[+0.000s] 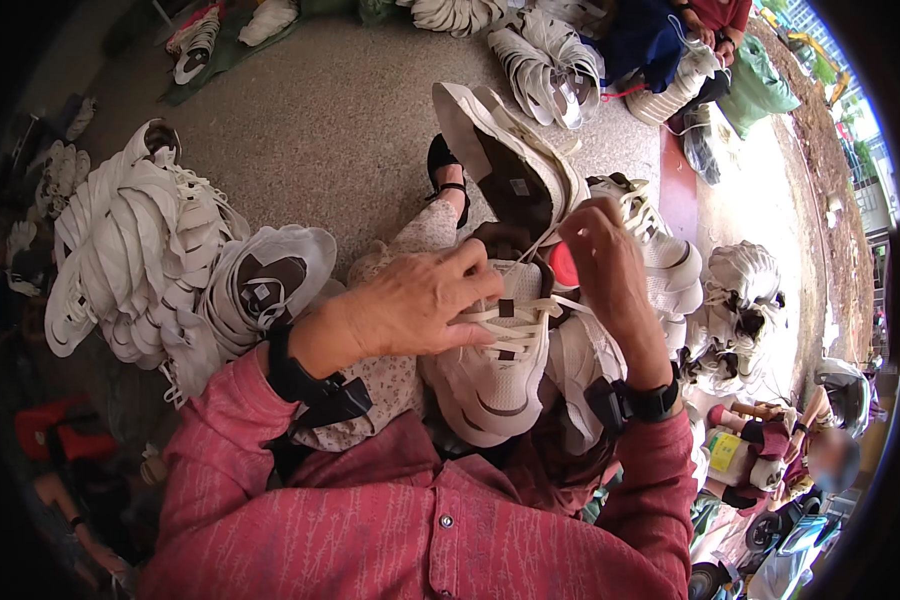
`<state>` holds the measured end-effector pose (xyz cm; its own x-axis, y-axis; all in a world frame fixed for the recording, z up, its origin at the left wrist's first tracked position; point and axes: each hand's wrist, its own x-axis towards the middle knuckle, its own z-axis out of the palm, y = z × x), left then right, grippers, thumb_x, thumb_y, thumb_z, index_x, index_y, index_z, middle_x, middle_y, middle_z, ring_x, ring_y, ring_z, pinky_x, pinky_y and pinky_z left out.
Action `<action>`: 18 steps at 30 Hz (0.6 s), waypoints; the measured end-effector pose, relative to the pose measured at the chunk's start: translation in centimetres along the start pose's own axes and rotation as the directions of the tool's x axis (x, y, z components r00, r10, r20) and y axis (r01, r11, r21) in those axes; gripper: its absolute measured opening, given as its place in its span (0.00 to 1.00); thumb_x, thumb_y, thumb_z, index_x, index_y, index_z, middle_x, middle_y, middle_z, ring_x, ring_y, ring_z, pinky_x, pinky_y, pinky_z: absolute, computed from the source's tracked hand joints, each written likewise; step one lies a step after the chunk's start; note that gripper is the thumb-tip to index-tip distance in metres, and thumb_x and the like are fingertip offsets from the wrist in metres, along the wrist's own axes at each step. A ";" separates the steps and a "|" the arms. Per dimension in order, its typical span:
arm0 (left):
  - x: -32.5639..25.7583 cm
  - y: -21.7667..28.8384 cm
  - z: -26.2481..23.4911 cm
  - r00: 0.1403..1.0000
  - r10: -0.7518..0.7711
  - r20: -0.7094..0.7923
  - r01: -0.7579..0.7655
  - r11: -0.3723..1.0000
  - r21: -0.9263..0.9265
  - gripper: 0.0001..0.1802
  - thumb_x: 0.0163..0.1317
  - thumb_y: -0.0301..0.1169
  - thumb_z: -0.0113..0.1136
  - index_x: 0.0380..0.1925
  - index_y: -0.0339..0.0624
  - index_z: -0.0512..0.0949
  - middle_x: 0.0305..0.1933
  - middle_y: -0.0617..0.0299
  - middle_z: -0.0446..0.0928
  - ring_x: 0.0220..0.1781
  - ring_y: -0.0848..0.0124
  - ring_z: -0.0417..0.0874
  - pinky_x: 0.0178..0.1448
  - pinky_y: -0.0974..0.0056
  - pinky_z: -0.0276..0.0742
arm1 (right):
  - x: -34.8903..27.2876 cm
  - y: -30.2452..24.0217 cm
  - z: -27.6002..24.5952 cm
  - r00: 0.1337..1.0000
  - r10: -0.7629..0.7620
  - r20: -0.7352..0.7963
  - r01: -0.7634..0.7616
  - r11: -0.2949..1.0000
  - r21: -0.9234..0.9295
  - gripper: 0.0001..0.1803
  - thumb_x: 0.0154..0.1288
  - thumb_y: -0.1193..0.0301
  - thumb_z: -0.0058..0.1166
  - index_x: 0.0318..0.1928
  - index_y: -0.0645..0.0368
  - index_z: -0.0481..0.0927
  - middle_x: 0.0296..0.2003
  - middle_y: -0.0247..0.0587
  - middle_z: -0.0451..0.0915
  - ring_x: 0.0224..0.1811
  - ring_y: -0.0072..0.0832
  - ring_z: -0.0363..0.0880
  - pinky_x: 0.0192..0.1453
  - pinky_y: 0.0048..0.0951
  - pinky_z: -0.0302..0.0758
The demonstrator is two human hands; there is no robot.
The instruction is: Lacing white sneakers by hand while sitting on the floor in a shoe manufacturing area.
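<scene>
A white sneaker (490, 385) with cream laces and a brown lining sits on my lap, toe toward me. My left hand (410, 300) curves over its left side, thumb and fingers bent against the lacing. Above its right side, my right hand (610, 265) has its fingertips pinched together on a cream shoelace (545, 240) that runs up from the shoe's collar. Just beyond stands a tilted stack of white shoes (510, 160) with brown insides. A round red thing (562, 265) shows between the sneaker and my right hand.
White shoe uppers are piled at my left (140, 240), with a nested stack (270, 275) beside them. More laced shoes (660, 250) lie right of my right hand. Ahead, another person's hands (710, 35) hold a white shoe stack (680, 85) by a green sack (755, 85).
</scene>
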<state>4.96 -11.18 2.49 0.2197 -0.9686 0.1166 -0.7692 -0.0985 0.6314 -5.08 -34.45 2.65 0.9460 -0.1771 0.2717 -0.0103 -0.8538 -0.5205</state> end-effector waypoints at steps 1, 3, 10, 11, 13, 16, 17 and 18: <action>0.1 0.0 0.3 0.999 0.037 -0.033 -0.034 0.995 0.096 0.20 0.55 0.42 0.69 0.41 0.44 0.74 0.47 0.56 0.70 0.44 0.56 0.80 0.45 0.58 0.79 | -0.2 -0.2 0.2 0.998 0.029 0.056 -0.042 0.965 0.258 0.06 0.69 0.71 0.51 0.42 0.57 0.79 0.41 0.40 0.77 0.33 0.33 0.80 0.35 0.34 0.74; 0.3 0.3 0.6 0.995 0.079 -0.057 -0.067 0.979 0.191 0.19 0.57 0.44 0.67 0.39 0.44 0.75 0.47 0.56 0.70 0.44 0.54 0.81 0.45 0.58 0.79 | -0.1 -1.5 -0.2 0.933 0.195 0.301 -0.346 0.711 0.613 0.08 0.71 0.69 0.49 0.41 0.59 0.79 0.42 0.40 0.78 0.32 0.31 0.80 0.34 0.32 0.74; 0.6 0.5 2.8 0.982 -0.118 -0.147 0.059 0.933 -0.355 0.09 0.61 0.33 0.66 0.33 0.40 0.80 0.50 0.59 0.68 0.48 0.69 0.77 0.49 0.64 0.76 | -0.9 0.6 1.6 0.853 0.156 0.498 -0.412 -0.387 0.825 0.11 0.74 0.67 0.44 0.42 0.62 0.76 0.41 0.40 0.81 0.36 0.28 0.80 0.41 0.30 0.78; 0.5 0.2 3.1 0.972 -0.188 -0.142 0.085 0.841 -0.534 0.08 0.62 0.32 0.65 0.34 0.39 0.80 0.52 0.61 0.67 0.50 0.72 0.75 0.52 0.66 0.74 | -1.0 0.9 1.8 0.844 0.215 0.491 -0.366 -0.437 0.822 0.11 0.74 0.67 0.44 0.43 0.61 0.75 0.41 0.40 0.81 0.37 0.28 0.80 0.44 0.30 0.78; 0.4 0.4 2.8 0.972 -0.215 -0.089 0.117 0.783 -0.611 0.08 0.63 0.32 0.65 0.33 0.39 0.80 0.54 0.61 0.66 0.52 0.74 0.73 0.55 0.67 0.71 | -1.6 2.0 2.2 0.858 0.164 0.487 -0.376 -0.444 0.813 0.10 0.73 0.69 0.45 0.42 0.61 0.75 0.41 0.40 0.80 0.38 0.28 0.80 0.44 0.30 0.78; 0.0 0.0 2.1 0.981 -0.195 -0.006 0.140 0.728 -0.671 0.09 0.63 0.32 0.65 0.31 0.38 0.79 0.57 0.62 0.64 0.53 0.75 0.71 0.58 0.68 0.69 | -2.1 2.9 1.5 0.886 0.103 0.451 -0.369 -0.432 0.823 0.08 0.71 0.71 0.45 0.41 0.62 0.75 0.40 0.39 0.80 0.37 0.26 0.79 0.43 0.28 0.77; -0.1 -0.3 1.7 0.988 -0.152 0.024 0.130 0.740 -0.660 0.09 0.63 0.32 0.65 0.29 0.38 0.79 0.58 0.62 0.65 0.53 0.75 0.71 0.58 0.68 0.68 | -2.2 3.2 1.1 0.903 0.094 0.420 -0.348 -0.416 0.840 0.07 0.70 0.73 0.45 0.41 0.62 0.75 0.38 0.38 0.80 0.37 0.24 0.78 0.43 0.27 0.77; -0.2 -0.4 1.3 0.988 -0.154 0.020 0.129 0.742 -0.658 0.09 0.63 0.32 0.65 0.29 0.38 0.79 0.58 0.62 0.65 0.53 0.75 0.71 0.58 0.68 0.68 | -2.3 3.3 0.0 0.900 0.234 0.368 -0.275 -0.350 0.895 0.07 0.68 0.75 0.45 0.42 0.63 0.76 0.36 0.37 0.79 0.34 0.23 0.76 0.42 0.24 0.76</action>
<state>4.44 -11.23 1.21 0.3232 -0.9463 0.0028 -0.1475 -0.0474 0.9879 -7.25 -36.90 0.29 0.9680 -0.1792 -0.1756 0.0336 0.7861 -0.6172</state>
